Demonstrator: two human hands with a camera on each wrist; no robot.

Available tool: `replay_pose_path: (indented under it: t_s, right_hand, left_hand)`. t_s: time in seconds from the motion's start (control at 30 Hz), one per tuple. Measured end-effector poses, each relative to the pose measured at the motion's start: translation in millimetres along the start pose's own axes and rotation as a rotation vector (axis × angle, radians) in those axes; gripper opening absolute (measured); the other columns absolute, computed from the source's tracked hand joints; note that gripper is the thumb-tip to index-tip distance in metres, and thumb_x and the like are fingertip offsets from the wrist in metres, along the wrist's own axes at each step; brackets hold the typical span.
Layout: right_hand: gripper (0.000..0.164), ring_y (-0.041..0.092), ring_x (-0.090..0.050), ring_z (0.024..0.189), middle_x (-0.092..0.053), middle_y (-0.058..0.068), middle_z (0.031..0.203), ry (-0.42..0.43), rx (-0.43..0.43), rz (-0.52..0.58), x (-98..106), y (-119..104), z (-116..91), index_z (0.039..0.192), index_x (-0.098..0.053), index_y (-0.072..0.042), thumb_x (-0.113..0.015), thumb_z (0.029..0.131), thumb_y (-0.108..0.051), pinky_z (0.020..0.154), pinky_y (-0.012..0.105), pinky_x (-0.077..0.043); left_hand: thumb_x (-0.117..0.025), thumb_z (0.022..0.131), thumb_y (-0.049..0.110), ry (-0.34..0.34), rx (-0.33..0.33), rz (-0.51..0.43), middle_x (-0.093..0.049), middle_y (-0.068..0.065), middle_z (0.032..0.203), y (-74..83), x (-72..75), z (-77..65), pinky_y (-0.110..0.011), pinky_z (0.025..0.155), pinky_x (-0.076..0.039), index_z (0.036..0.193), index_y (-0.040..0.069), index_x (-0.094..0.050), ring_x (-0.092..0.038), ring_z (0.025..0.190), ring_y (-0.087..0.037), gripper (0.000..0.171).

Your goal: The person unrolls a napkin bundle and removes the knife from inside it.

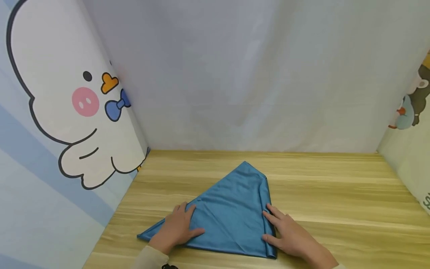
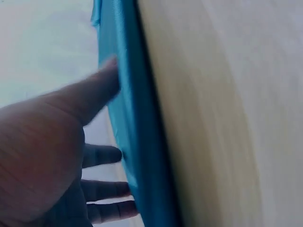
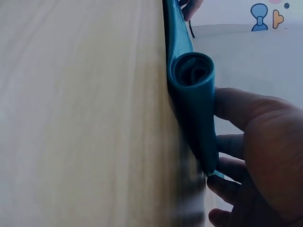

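Observation:
A blue satiny cloth [image 1: 228, 213] lies on the wooden table, its right edge rolled into a tube. The roll's spiral end [image 3: 193, 71] faces the right wrist camera. My left hand [image 1: 176, 228] rests on the cloth's left part with fingers spread; in the left wrist view its thumb and fingertips touch the cloth [image 2: 130, 94]. On the rolled edge lies my right hand [image 1: 290, 233], its fingers extended over the roll and its thumb near the front end. The far corner of the cloth points away from me, and a narrow tip extends to the left.
The wood-grain tabletop [image 1: 336, 194] surrounds the cloth. A pale curtain-like sheet [image 1: 252, 74] stands along the back edge. To the left is a panel with a white cartoon bird [image 1: 64, 82]; another printed panel [image 1: 410, 149] borders the right side.

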State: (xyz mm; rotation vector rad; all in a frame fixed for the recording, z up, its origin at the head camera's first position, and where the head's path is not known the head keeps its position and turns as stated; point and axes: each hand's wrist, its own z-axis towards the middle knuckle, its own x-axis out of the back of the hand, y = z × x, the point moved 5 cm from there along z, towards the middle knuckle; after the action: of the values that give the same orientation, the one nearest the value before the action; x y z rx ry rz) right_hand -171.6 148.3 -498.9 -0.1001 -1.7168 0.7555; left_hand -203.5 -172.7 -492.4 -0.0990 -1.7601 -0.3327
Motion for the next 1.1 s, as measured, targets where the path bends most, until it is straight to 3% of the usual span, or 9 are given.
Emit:
replay_pose_path:
  t_s: [0.17,0.3,0.47,0.57,0.73,0.87,0.97,1.1]
  right_hand:
    - [0.074,0.038,-0.035,0.136,-0.030,0.017,0.153,0.019,0.022,-0.056,0.6,-6.5,-1.4,0.142,-0.047,-0.002,-0.065,0.088,-0.049,0.103,0.060,-0.031]
    - [0.071,0.038,-0.031,0.138,-0.031,0.017,0.153,0.017,0.092,-0.092,0.0,-16.4,-1.8,0.141,-0.047,-0.001,-0.064,0.090,-0.047,0.104,0.061,-0.030]
    - [0.073,0.033,-0.024,0.142,-0.032,0.011,0.154,-0.023,0.185,-0.158,-4.8,-26.9,4.8,0.144,-0.046,-0.007,-0.060,0.090,-0.054,0.103,0.066,-0.026]
    - [0.077,0.032,-0.022,0.143,-0.032,0.009,0.154,-0.083,0.214,-0.195,-8.9,-30.2,10.4,0.146,-0.043,-0.009,-0.056,0.089,-0.060,0.104,0.067,-0.023]
    - [0.082,0.031,-0.022,0.143,-0.031,0.009,0.155,-0.140,0.211,-0.245,-13.2,-31.4,12.9,0.148,-0.040,-0.011,-0.054,0.088,-0.064,0.105,0.066,-0.022]
    - [0.084,0.030,-0.023,0.143,-0.030,0.010,0.155,-0.144,0.195,-0.269,-10.1,-30.3,11.4,0.148,-0.039,-0.010,-0.053,0.087,-0.066,0.105,0.066,-0.022]
    - [0.085,0.030,-0.024,0.143,-0.030,0.010,0.155,-0.141,0.189,-0.280,-7.2,-28.0,9.3,0.149,-0.038,-0.010,-0.052,0.087,-0.067,0.104,0.066,-0.023]
    - [0.084,0.030,-0.024,0.143,-0.031,0.009,0.154,-0.131,0.190,-0.297,-4.9,-24.0,7.1,0.148,-0.038,-0.009,-0.052,0.088,-0.066,0.104,0.066,-0.023]
  left_hand:
    - [-0.065,0.081,0.063,0.061,-0.003,0.008,-0.051,-0.022,0.123,-8.2,5.3,-9.6,-0.054,0.086,-0.046,0.140,0.004,-0.049,-0.050,0.112,-0.038,0.085]
    - [-0.062,0.082,0.064,0.047,-0.010,0.042,-0.049,-0.021,0.130,-6.1,5.1,-14.5,-0.059,0.089,-0.043,0.141,0.006,-0.048,-0.048,0.118,-0.038,0.084]
    - [-0.051,0.081,0.075,-0.023,-0.111,0.060,-0.035,-0.020,0.148,11.9,-1.4,-18.1,-0.071,0.091,-0.034,0.145,0.013,-0.044,-0.032,0.134,-0.046,0.090]
    - [-0.044,0.078,0.082,-0.100,-0.131,0.055,-0.029,-0.018,0.153,18.5,-8.2,-20.3,-0.077,0.087,-0.030,0.148,0.017,-0.041,-0.024,0.136,-0.050,0.096]
    - [-0.043,0.074,0.085,-0.162,-0.097,0.033,-0.024,-0.015,0.156,11.1,-16.5,-25.1,-0.081,0.080,-0.029,0.150,0.023,-0.036,-0.021,0.137,-0.051,0.099]
    - [-0.042,0.075,0.086,-0.176,-0.110,0.037,-0.020,-0.012,0.158,4.8,-20.2,-25.8,-0.081,0.080,-0.030,0.153,0.027,-0.030,-0.019,0.139,-0.049,0.099]
    - [-0.039,0.076,0.086,-0.183,-0.135,0.044,-0.019,-0.014,0.158,4.6,-20.0,-25.9,-0.076,0.088,-0.030,0.153,0.024,-0.030,-0.019,0.140,-0.048,0.099]
    - [-0.039,0.079,0.083,-0.170,-0.174,0.038,-0.019,-0.022,0.156,7.9,-17.5,-26.4,-0.064,0.100,-0.032,0.152,0.012,-0.032,-0.019,0.141,-0.044,0.101]
